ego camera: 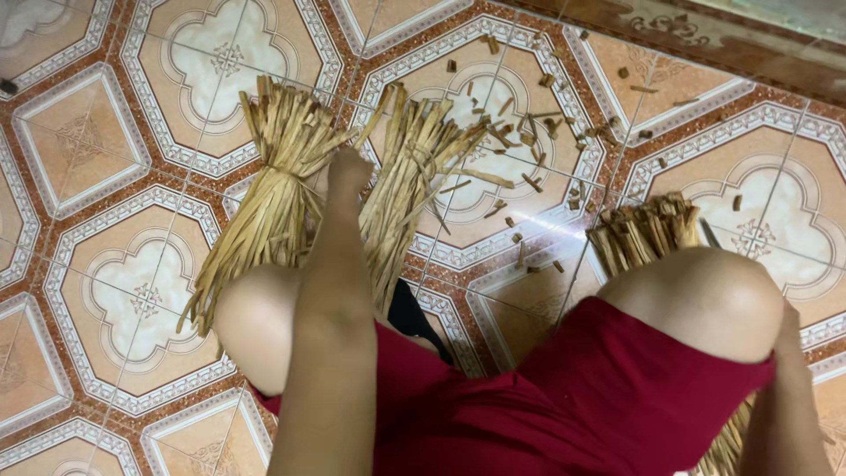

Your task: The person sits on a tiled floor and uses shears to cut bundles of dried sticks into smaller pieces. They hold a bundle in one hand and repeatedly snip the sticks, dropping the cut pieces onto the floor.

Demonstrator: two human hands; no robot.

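Note:
Two tied bundles of dry tan straw strips lie on the patterned floor tiles, one on the left (269,203) and one in the middle (405,176). My left hand (348,172) reaches out between them with its fingers curled at the middle bundle's tied waist. A third bundle (639,234) sticks out from behind my right knee (705,300) and shows again below the thigh. My right hand (787,330) is mostly hidden behind that knee, so its grip cannot be seen. I sit in red shorts (573,405).
Several short cut straw bits (538,132) are scattered over the tiles beyond the middle bundle. A thin pale blade-like object (709,234) pokes out beside the third bundle. A dark object (414,317) lies between my legs. A wall base (705,35) runs along the top right.

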